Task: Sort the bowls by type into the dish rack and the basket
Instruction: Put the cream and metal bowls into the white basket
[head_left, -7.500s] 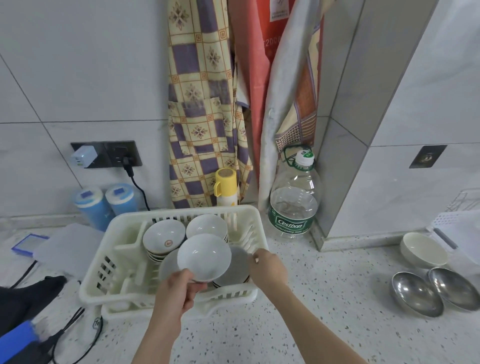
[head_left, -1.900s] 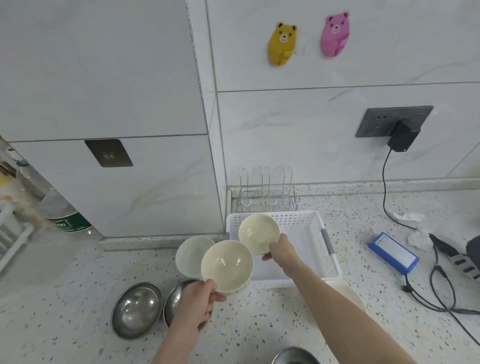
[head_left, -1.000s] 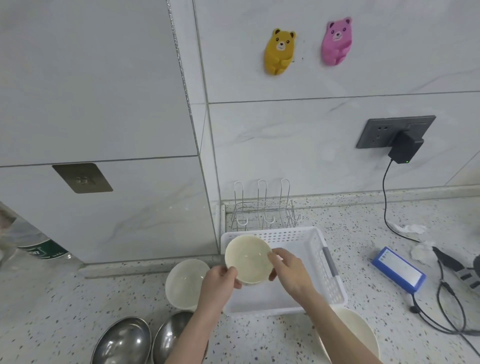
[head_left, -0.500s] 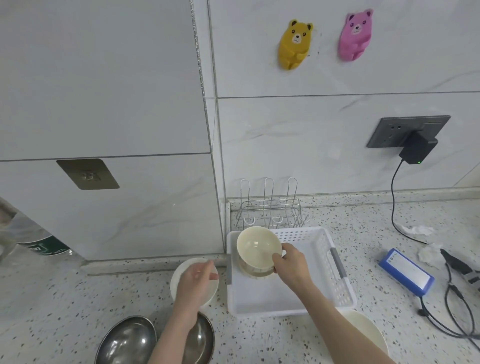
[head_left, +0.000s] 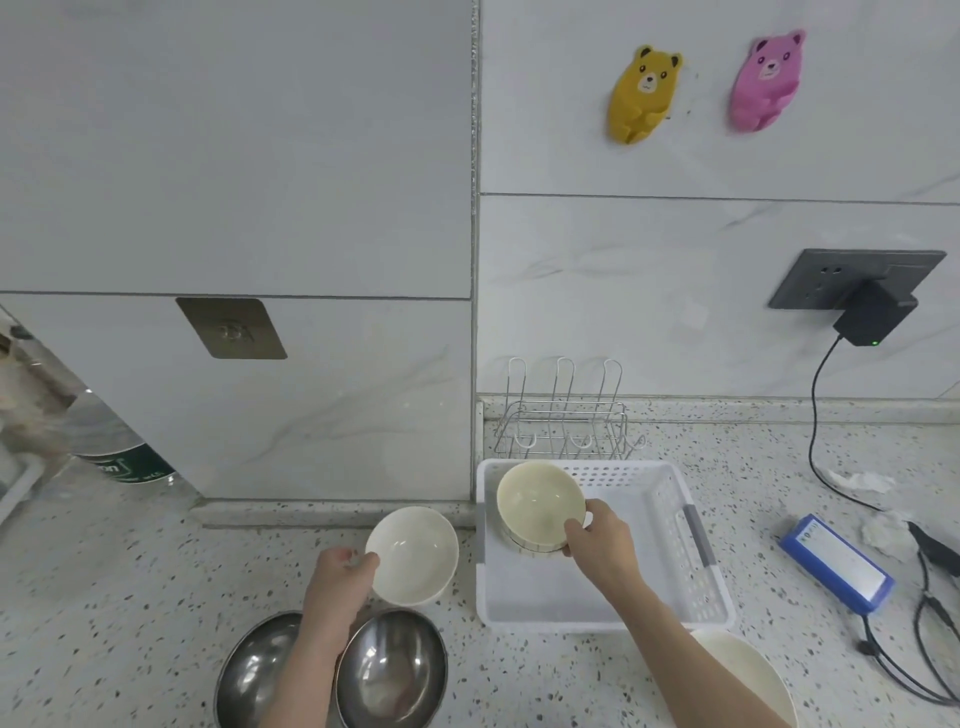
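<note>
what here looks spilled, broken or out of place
Nothing is spilled or broken. The cream bowl sits upright in the basket, right hand on its rim. Only oddities: crumpled tissue by the charger cable, unrelated to the bowls.

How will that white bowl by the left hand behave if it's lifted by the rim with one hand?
The white bowl looks rigid and glossy, so a rim pinch by the left hand may slip. It looks thick-walled, so probably heavy for its size and breakable if dropped on the stone counter. Its base seems narrow, so it could tip if pushed near the rim.
</note>
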